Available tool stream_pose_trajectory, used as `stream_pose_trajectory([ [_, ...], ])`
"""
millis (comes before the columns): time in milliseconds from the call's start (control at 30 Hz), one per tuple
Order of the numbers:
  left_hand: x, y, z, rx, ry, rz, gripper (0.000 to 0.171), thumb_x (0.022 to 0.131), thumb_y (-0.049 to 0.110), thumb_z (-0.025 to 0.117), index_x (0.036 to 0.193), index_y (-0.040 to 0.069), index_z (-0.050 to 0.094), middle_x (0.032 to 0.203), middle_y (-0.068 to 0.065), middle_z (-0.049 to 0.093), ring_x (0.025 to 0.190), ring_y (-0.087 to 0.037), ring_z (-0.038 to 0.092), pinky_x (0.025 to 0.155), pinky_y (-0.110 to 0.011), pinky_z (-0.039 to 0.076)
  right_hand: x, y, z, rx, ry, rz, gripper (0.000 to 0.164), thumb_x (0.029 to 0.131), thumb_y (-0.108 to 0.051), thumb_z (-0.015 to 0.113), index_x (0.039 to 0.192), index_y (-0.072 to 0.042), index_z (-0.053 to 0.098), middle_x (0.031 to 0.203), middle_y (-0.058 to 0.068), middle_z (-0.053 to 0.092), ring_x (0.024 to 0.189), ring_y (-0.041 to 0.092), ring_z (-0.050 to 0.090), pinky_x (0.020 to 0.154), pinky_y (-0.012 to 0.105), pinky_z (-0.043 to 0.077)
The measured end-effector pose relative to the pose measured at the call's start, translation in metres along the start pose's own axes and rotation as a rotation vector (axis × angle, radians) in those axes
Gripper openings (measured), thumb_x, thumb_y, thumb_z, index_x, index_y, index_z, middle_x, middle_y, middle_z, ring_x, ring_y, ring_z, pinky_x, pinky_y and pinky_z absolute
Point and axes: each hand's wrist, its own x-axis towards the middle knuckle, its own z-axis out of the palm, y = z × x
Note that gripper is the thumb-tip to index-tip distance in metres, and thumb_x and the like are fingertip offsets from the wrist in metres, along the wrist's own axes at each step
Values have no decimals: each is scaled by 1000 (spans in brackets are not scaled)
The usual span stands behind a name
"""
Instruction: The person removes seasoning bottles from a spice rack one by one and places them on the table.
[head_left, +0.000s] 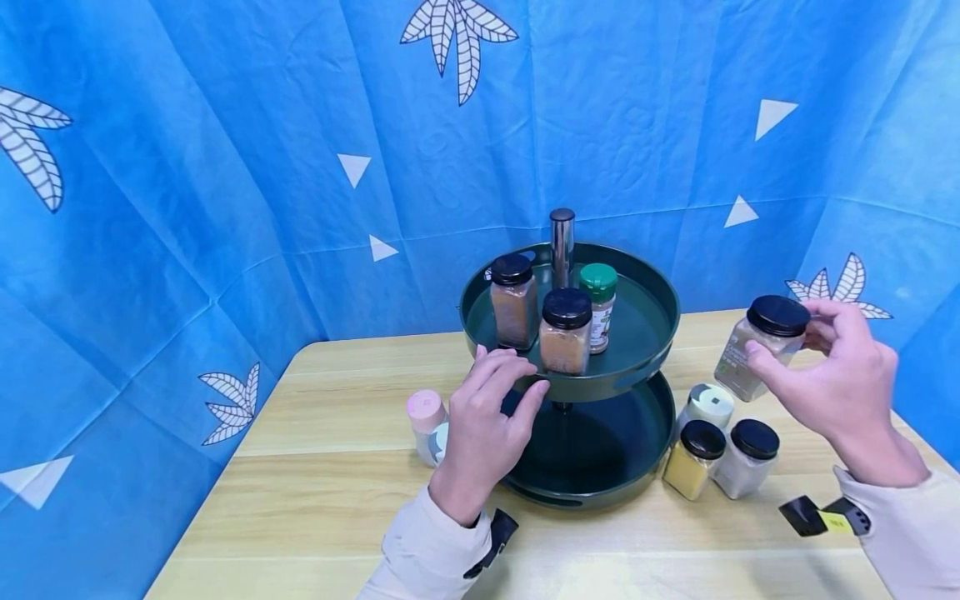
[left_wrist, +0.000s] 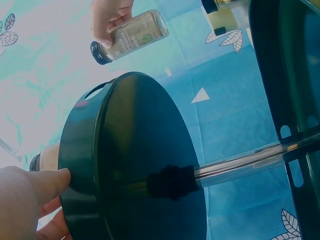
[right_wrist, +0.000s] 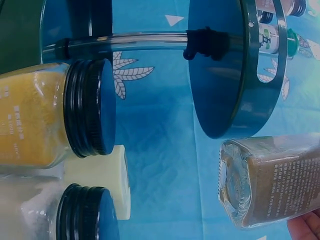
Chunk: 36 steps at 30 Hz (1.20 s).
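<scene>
Right hand (head_left: 855, 383) holds a jar (head_left: 738, 360) in the air, left hand (head_left: 483, 417) at the upper tray (head_left: 637, 317)

From where I stand, the right forearm comes in from the person's right and the hand is raised, thumb on the jar's near side and fingers behind, gripping it near its black lid (head_left: 778, 316). The jar tilts, lid toward the hand and base down toward the stand. It hangs right of the upper tray, apart from it, above a yellow jar (head_left: 687, 472), a white jar (head_left: 742, 473) and a pale-capped bottle (head_left: 710, 404) on the table (head_left: 337, 483).

The left forearm rises from the near edge, fingers bent at the upper tray's front rim, the thumb touching its outer wall; I cannot tell whether they pinch it. Just behind stand a brown jar (head_left: 514, 317), an orange jar (head_left: 564, 348) and a green-capped bottle (head_left: 602, 325). The lower tray (head_left: 592, 450) sits underneath; a pink-capped bottle (head_left: 425, 408) stands left of it.
</scene>
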Motion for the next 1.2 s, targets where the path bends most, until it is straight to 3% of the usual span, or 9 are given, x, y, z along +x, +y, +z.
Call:
stream_pose_trajectory([
  [200, 0, 0, 0, 2, -2, -1, 16, 82, 15, 74, 94, 5, 70, 97, -11, 71, 105, -24, 62, 104, -52, 38, -3, 2, -1, -14, -15, 51, 65, 59, -4, 76, 116, 12, 50, 90, 37, 65, 78, -30, 39, 65, 6, 28],
  [433, -1, 0, 0, -2, 0, -1, 16, 82, 14, 74, 94, 5, 70, 98, -11, 71, 105, -24, 62, 104, -52, 38, -5, 6, -2, -13, -12, 35, 64, 58, -4, 76, 115, 13, 51, 90, 40, 64, 78, -31, 38, 66, 3, 28],
  [667, 0, -1, 0, -4, 1, 1, 16, 82, 14, 74, 94, 5, 70, 98, -12, 71, 104, -25, 63, 104, -52, 38, -7, 10, -3, -28, -25, 50, 65, 58, -5, 77, 115, 11, 50, 90, 39, 65, 78, -31, 38, 66, 7, 27],
  [933, 0, -1, 1, -9, -3, -3, 16, 82, 14, 74, 94, 5, 70, 98, -12, 71, 105, -25, 62, 104, -52, 38, -10, 15, -5, -72, -59, 125, 66, 59, -6, 78, 116, 10, 49, 92, 39, 64, 75, -31, 34, 67, 18, 27],
  [1200, 0, -1, 0, 0, 5, 2, 15, 82, 14, 74, 93, 5, 70, 97, -12, 71, 104, -23, 62, 104, -52, 39, -11, 19, -4, -79, -68, 129, 66, 60, -6, 77, 116, 10, 48, 90, 39, 64, 74, -31, 33, 67, 32, 32],
])
